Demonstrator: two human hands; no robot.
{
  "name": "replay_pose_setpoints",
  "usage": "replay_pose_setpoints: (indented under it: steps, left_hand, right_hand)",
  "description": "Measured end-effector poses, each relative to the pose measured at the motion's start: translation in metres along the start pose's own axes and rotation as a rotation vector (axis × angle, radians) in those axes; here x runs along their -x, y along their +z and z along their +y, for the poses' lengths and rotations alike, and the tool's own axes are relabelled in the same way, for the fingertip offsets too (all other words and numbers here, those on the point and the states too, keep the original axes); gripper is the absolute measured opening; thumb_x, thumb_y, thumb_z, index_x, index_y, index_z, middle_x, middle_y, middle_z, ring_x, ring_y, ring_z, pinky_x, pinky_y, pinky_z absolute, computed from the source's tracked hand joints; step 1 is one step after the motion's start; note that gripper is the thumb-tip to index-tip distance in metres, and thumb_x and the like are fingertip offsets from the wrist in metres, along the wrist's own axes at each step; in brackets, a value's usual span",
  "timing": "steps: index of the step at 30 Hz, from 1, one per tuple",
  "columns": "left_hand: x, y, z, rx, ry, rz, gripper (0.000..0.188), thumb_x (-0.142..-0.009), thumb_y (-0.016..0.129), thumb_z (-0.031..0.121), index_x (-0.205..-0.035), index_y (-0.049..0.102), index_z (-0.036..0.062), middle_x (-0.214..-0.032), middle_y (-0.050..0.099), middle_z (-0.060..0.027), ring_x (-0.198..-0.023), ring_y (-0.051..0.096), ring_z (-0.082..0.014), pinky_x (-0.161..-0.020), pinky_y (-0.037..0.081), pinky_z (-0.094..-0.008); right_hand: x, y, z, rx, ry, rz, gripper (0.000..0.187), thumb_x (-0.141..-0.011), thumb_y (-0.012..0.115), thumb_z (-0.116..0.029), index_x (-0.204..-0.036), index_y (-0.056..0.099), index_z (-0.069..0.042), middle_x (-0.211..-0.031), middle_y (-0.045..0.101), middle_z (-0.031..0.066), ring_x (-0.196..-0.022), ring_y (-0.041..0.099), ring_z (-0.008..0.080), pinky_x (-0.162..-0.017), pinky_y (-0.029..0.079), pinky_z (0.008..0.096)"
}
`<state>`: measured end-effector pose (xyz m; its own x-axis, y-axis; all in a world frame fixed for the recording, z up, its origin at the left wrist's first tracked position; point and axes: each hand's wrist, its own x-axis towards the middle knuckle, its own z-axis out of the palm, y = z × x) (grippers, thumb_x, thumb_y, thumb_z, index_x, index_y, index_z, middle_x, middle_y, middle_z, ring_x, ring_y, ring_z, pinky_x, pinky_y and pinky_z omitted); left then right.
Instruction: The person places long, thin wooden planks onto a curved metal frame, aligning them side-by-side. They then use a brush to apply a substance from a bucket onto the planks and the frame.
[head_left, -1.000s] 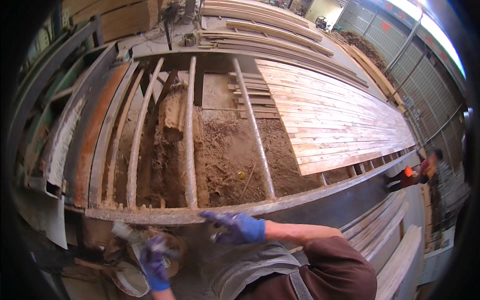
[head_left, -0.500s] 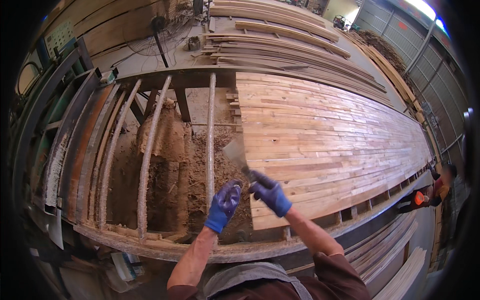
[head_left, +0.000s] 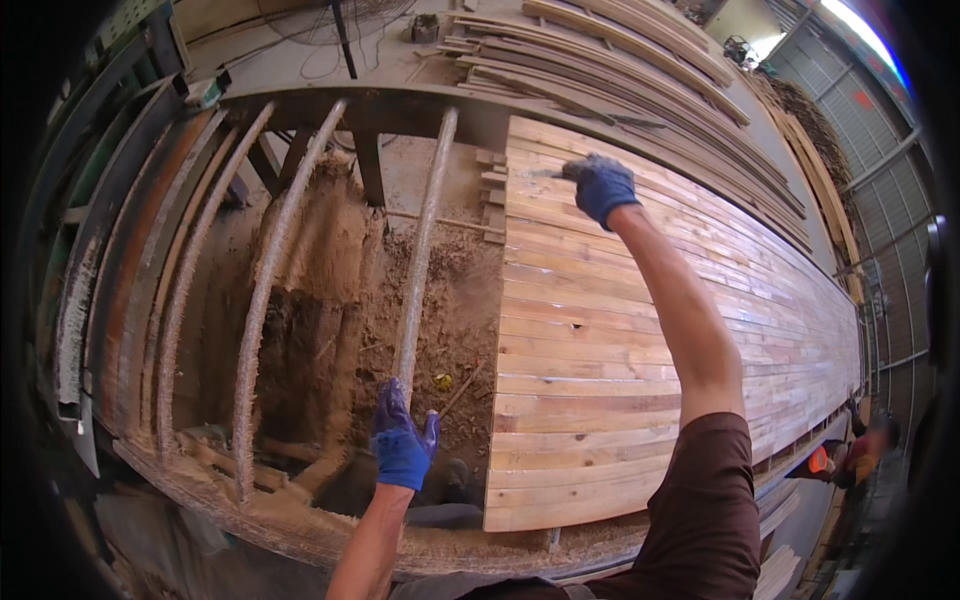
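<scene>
My left hand (head_left: 402, 435), in a blue and purple glove, is partly open to the left of the wooden panel (head_left: 590, 350), fingers extended and the grip holding nothing that shows; whether it touches the metal bar (head_left: 425, 270) behind it, I cannot tell. A dust-caked rail (head_left: 300, 528) runs along the panel's near side and on past its left edge. Sawdust (head_left: 460, 310) lies below the level of the panel, between it and the bar. The panel, built of pale and reddish strips laid side by side, stretches away to the right beneath my brown-sleeved right arm. My right hand (head_left: 602, 188), above the panel's far left corner, is curled closed around a tool (head_left: 545, 174), blurred to a thin grey sliver. Off the panel's right end, another person (head_left: 860, 465) appears beside something orange (head_left: 819, 460). Beyond the panel's far side, long boards (head_left: 620, 100) lie stacked.
</scene>
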<state>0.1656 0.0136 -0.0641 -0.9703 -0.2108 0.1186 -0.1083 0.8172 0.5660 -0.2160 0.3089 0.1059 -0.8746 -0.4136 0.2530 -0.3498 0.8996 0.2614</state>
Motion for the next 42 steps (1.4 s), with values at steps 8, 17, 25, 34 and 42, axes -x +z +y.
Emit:
replay_pose_setpoints:
  steps: [8, 17, 25, 34, 42]
  left_hand:
    - [0.001, -0.002, 0.001, -0.076, -0.015, -0.007, 0.078, -0.082, 0.078, 0.029, -0.143, 0.043, -0.0061, -0.141, 0.049, -0.0286, -0.127, 0.051, -0.0437, -0.110, 0.042, -0.0458]
    - [-0.004, -0.004, 0.005, -0.082, -0.010, -0.034, 0.076, -0.083, 0.076, 0.028, -0.143, 0.043, -0.0056, -0.141, 0.048, -0.0282, -0.125, 0.052, -0.0433, -0.109, 0.043, -0.0462]
    - [-0.003, -0.004, 0.001, -0.030, 0.025, 0.019, 0.077, -0.083, 0.076, 0.025, -0.145, 0.041, -0.0043, -0.139, 0.049, -0.0285, -0.125, 0.052, -0.0442, -0.108, 0.043, -0.0462]
    - [-0.005, -0.010, 0.005, 0.028, -0.003, -0.020, 0.078, -0.084, 0.075, 0.024, -0.147, 0.038, -0.0030, -0.138, 0.049, -0.0295, -0.124, 0.052, -0.0450, -0.106, 0.044, -0.0481]
    - [-0.002, -0.004, 0.000, 0.008, 0.012, 0.011, 0.078, -0.085, 0.074, 0.023, -0.148, 0.037, -0.0023, -0.139, 0.048, -0.0298, -0.125, 0.051, -0.0452, -0.108, 0.043, -0.0480]
  right_hand:
    - [-0.054, 0.039, 0.008, 0.073, -0.103, -0.250, 0.022, -0.088, 0.059, -0.015, -0.099, 0.076, -0.021, -0.102, 0.074, 0.0105, -0.098, 0.071, 0.0331, -0.077, 0.057, 0.0469]
    - [-0.036, 0.012, 0.069, 0.283, -0.122, -0.263, 0.013, -0.083, 0.065, -0.016, -0.086, 0.077, -0.020, -0.090, 0.073, 0.0104, -0.091, 0.071, 0.0329, -0.070, 0.056, 0.0464]
    - [-0.051, -0.002, -0.006, 0.132, -0.290, -0.224, 0.014, -0.082, 0.065, -0.015, -0.089, 0.076, -0.018, -0.092, 0.073, 0.0113, -0.090, 0.071, 0.0342, -0.070, 0.056, 0.0463]
    - [-0.039, -0.008, 0.034, 0.404, -0.200, -0.547, 0.012, -0.081, 0.067, -0.017, -0.086, 0.078, -0.016, -0.088, 0.074, 0.0114, -0.089, 0.073, 0.0314, -0.069, 0.057, 0.0443]
    - [-0.003, -0.036, -0.038, 0.134, -0.440, -0.229, 0.009, -0.081, 0.067, -0.015, -0.085, 0.073, -0.019, -0.089, 0.071, 0.0068, -0.090, 0.069, 0.0308, -0.072, 0.053, 0.0462]
